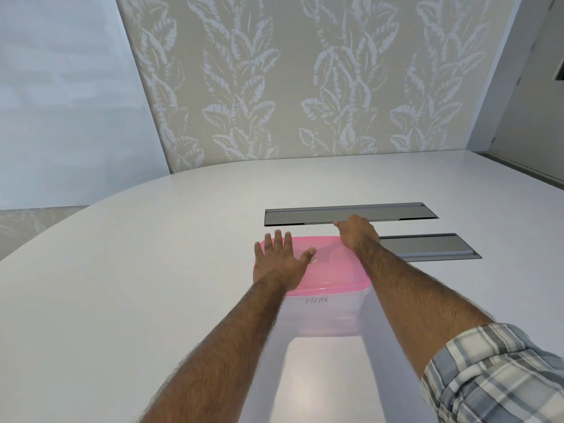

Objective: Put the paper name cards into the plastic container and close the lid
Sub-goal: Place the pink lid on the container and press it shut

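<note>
Container (323, 315): clear plastic tub sitting on the white worktop (152, 270), pretty much dead centre and on the near side of the two grey flaps.
Lid (332, 270): pink, see-through, lying on top of the tub. Looks level to me, though I can't tell if it's fully snapped down.
Name cards: some handwriting (317, 300) shows through the tub's near wall just under the lid. Honestly can't tell if that's a card inside or ink on the plastic.
Left hand (279, 264): flat on the left part of the lid, palm down, fingers (278, 239) straight and spread, thumb out to the right. Not gripping anything, just resting on it.
Right hand (358, 233): over the lid's far right corner, thumb sticking out to the left. Its fingers are tucked behind the back of the hand, so I can't say whether they're hooked on the rim or just clenched.
Grey flaps: one long strip (351, 213) just past the tub, a second (427, 247) off to the right, both set into the worktop.
Sleeve (494, 377): plaid, rolled up on the right arm.
Wall (274, 87): beige wallpaper with pale leaf print, beyond the far edge.
</note>
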